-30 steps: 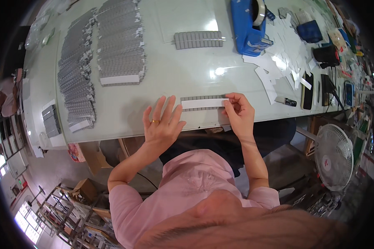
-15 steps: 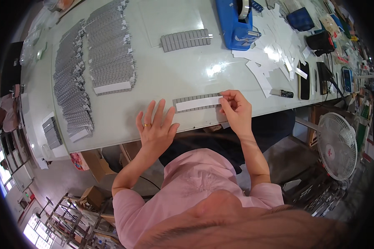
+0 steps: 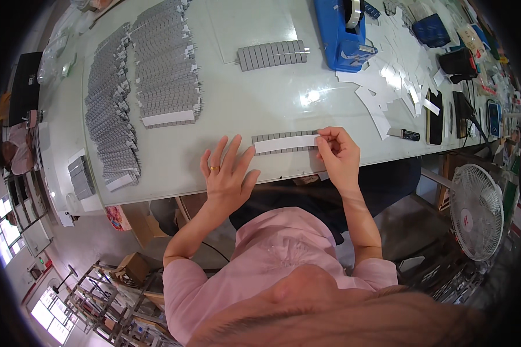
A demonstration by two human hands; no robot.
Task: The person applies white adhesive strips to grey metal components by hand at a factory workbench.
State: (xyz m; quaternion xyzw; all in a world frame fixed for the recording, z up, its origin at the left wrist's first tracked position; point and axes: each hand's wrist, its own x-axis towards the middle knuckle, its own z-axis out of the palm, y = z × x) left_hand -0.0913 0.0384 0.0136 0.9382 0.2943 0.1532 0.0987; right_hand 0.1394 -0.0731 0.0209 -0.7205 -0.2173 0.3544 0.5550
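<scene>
A grey segmented strip [image 3: 278,136] lies near the front edge of the pale table, with a white paper strip [image 3: 286,142] along its top. At its right end, my right hand [image 3: 340,155] pinches the end of the white strip between thumb and fingers. My left hand [image 3: 228,178] is spread palm down beside the left end, holding nothing, its fingertips close to the strip but apart from it. Farther back lies a grey ribbed block [image 3: 272,56] with a thin light band across it.
Long rows of stacked grey segmented pieces [image 3: 167,69] fill the left side. A blue tape dispenser [image 3: 340,43] stands at the back right, beside scattered white paper offcuts [image 3: 377,110]. A dark phone [image 3: 435,124] lies farther right. Beyond the table's front edge is a fan [image 3: 476,211].
The whole view has shifted slightly, so the table's contents appear farther right. Both hands keep nearly the same pose at the strip.
</scene>
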